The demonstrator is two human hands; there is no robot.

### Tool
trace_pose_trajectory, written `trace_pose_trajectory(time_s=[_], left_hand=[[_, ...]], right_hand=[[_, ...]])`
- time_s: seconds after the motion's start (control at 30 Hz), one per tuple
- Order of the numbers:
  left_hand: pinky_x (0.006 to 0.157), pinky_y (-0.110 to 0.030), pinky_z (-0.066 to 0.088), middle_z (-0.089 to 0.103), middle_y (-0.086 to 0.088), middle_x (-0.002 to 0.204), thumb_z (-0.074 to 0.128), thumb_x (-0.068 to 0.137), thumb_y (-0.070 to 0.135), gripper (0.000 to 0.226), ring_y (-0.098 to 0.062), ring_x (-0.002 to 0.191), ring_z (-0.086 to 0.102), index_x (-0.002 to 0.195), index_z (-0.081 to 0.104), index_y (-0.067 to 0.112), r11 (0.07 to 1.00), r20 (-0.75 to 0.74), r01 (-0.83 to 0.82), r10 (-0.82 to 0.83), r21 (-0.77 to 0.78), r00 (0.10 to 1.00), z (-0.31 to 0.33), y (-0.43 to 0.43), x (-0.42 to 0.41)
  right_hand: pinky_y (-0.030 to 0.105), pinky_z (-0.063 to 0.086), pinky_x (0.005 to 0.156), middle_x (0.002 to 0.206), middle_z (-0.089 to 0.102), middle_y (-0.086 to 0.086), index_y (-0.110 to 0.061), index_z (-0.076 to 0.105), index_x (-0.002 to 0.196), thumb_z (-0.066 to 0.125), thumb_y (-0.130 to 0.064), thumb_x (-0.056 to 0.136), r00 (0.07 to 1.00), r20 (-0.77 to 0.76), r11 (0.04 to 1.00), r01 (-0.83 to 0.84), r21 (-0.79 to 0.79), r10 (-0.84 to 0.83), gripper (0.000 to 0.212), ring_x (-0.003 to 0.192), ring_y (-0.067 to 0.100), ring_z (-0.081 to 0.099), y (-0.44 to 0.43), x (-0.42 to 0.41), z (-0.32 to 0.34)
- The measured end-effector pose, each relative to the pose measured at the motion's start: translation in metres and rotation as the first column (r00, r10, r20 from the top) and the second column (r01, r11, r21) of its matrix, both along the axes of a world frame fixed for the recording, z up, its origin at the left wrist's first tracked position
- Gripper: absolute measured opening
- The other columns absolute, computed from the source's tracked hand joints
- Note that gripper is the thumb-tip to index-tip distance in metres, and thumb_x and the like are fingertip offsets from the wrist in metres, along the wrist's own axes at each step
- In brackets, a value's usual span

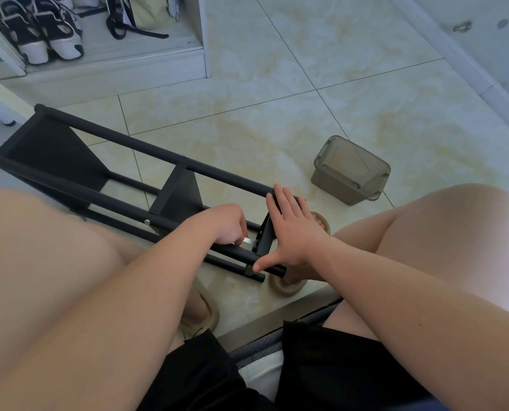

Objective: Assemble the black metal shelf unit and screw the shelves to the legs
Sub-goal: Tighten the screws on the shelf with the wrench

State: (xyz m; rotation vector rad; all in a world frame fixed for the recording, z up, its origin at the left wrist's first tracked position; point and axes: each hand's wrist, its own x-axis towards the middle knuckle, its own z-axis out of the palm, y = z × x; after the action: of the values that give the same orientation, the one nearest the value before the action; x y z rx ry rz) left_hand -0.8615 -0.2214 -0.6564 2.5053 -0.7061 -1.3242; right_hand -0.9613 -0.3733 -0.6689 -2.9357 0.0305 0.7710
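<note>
Lying on its side on the tiled floor (277, 99), the black metal shelf unit (158, 151) sits between the seated person's bare knees, with its legs running away toward the upper left.

1. Shelves: three panels stand on edge between the legs. The far shelf (54, 152) is at the upper left, the middle shelf (182, 194) is partway along, and the nearest shelf (263, 241) is close to the leg ends by the person's feet.
2. Fasteners: silver screw heads (147, 222) show on the front leg at the far and middle shelves.
3. Left hand (229, 223): its fingers are curled round a small silvery tool (247, 241), whose tip points at the nearest shelf. What kind of tool it is cannot be told.
4. Right hand (292, 232): flat and spread, gripping nothing. Its fingers rest over the end of the upper leg, its palm covers the nearest shelf, and its thumb reaches down to touch the front leg.

A smoky plastic box with a lid (349, 170) stands on the floor to the right, well apart from the unit. Beige slippers (289, 287) are on the person's feet. Black-and-white shoes (39, 34) sit in a white cabinet (200, 40) at the top left.
</note>
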Motion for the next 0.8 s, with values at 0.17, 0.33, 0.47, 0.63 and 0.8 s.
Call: trace_pose_trajectory(time_s=[0.17, 0.33, 0.47, 0.63, 0.8], left_hand=[[0.082, -0.029, 0.047, 0.070, 0.008, 0.094, 0.064, 0.088, 0.017, 0.014, -0.016, 0.096, 0.063, 0.087, 0.071, 0.029, 0.993, -0.087, -0.075, 0.068, -0.088, 0.994, -0.004, -0.002, 0.000], [0.085, -0.036, 0.051, 0.073, -0.008, 0.101, 0.062, 0.091, 0.026, 0.017, -0.020, 0.092, 0.067, 0.096, 0.073, 0.014, 0.934, -0.222, -0.330, 0.296, -0.136, 0.929, -0.011, -0.009, -0.003], [0.074, -0.029, 0.051, 0.074, -0.004, 0.086, 0.067, 0.088, 0.019, 0.005, -0.017, 0.086, 0.070, 0.086, 0.071, 0.020, 0.879, -0.199, -0.448, 0.415, -0.166, 0.888, -0.015, -0.012, -0.008], [0.085, -0.029, 0.051, 0.075, 0.000, 0.084, 0.069, 0.088, 0.015, 0.014, -0.020, 0.093, 0.070, 0.080, 0.068, 0.026, 0.835, -0.192, -0.510, 0.476, -0.207, 0.858, -0.013, -0.015, -0.011], [0.094, -0.032, 0.050, 0.076, -0.003, 0.096, 0.064, 0.093, 0.019, 0.011, -0.021, 0.098, 0.067, 0.088, 0.073, 0.022, 0.814, -0.202, -0.544, 0.509, -0.204, 0.837, -0.013, -0.017, -0.012]], right_hand=[[0.050, -0.012, 0.124, 0.161, -0.037, 0.013, -0.008, -0.024, 0.156, 0.053, -0.101, 0.052, 1.000, 0.004, 1.000, 0.001, 0.001, -0.001, 0.159, 0.149, 0.028, -0.034, -0.001, 0.000, -0.001], [0.050, -0.012, 0.124, 0.161, -0.036, 0.014, -0.008, -0.023, 0.156, 0.053, -0.101, 0.052, 1.000, 0.010, 1.000, -0.003, 0.002, 0.003, 0.159, 0.149, 0.028, -0.033, 0.000, 0.001, -0.001], [0.049, -0.014, 0.124, 0.161, -0.035, 0.014, -0.007, -0.022, 0.157, 0.054, -0.100, 0.053, 1.000, 0.018, 1.000, -0.003, 0.005, 0.003, 0.159, 0.149, 0.028, -0.033, 0.000, 0.001, -0.001], [0.049, -0.014, 0.124, 0.161, -0.035, 0.014, -0.007, -0.021, 0.157, 0.055, -0.099, 0.054, 1.000, 0.018, 1.000, -0.004, 0.001, 0.004, 0.158, 0.150, 0.029, -0.031, 0.001, 0.000, 0.001], [0.050, -0.012, 0.124, 0.161, -0.035, 0.014, -0.007, -0.022, 0.157, 0.056, -0.098, 0.054, 1.000, 0.012, 1.000, -0.002, 0.009, 0.002, 0.157, 0.150, 0.029, -0.031, 0.001, 0.001, 0.003]])
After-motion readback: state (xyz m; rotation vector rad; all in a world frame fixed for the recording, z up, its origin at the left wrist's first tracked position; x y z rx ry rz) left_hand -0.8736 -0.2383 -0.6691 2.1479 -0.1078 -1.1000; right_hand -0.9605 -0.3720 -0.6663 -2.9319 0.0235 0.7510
